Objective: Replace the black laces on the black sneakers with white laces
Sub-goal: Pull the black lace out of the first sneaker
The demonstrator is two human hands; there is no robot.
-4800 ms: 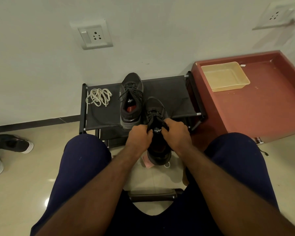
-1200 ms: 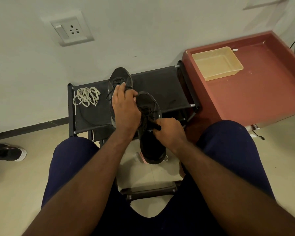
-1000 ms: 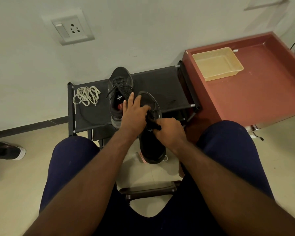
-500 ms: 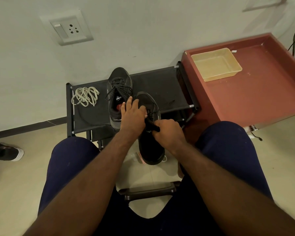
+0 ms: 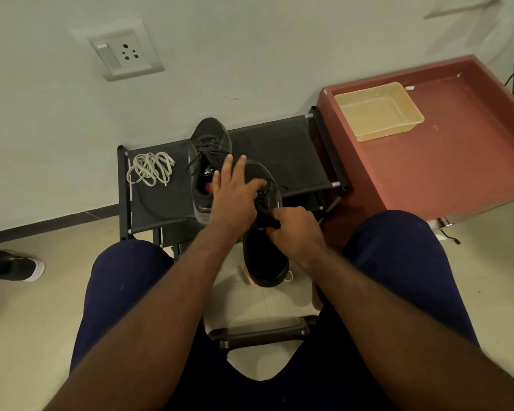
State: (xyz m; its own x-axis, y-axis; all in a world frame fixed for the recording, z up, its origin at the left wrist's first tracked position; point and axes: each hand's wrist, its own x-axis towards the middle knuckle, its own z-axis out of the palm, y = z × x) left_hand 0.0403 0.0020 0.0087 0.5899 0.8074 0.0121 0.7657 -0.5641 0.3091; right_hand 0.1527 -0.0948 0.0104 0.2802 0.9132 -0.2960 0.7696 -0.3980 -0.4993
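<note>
Left hand point(image 5: 235, 192): open; I see the fingers straight and spread over the toe end of the held sneaker point(image 5: 264, 256), thumb reaching toward its black lace point(image 5: 263, 200).
Right hand point(image 5: 294, 229): closed, fingers curled, pinching a black bit at the held sneaker's tongue; whether it is lace or tongue I cannot tell.
Held sneaker: up between my knees, heel toward me, toe pointing at the wall and over the front edge of the shoe rack point(image 5: 279, 143).
Black lace: loose and tangled over the eyelets, between my two hands.
Second sneaker point(image 5: 209, 140): standing on the shoe rack just left of the held one, its dark lace threaded, ends hanging loose.
White laces point(image 5: 150, 169): a loose bundle on the rack's left end, apart from the second sneaker.
Shoe rack: black, set against the wall.
Red worktop point(image 5: 457, 155): right beside the rack, with a yellow tray point(image 5: 390, 134) near its far left corner.
Wall socket point(image 5: 125, 51): on the wall, upper left.
Floor: another dark shoe point(image 5: 9, 265) with a white sole at the far left.
</note>
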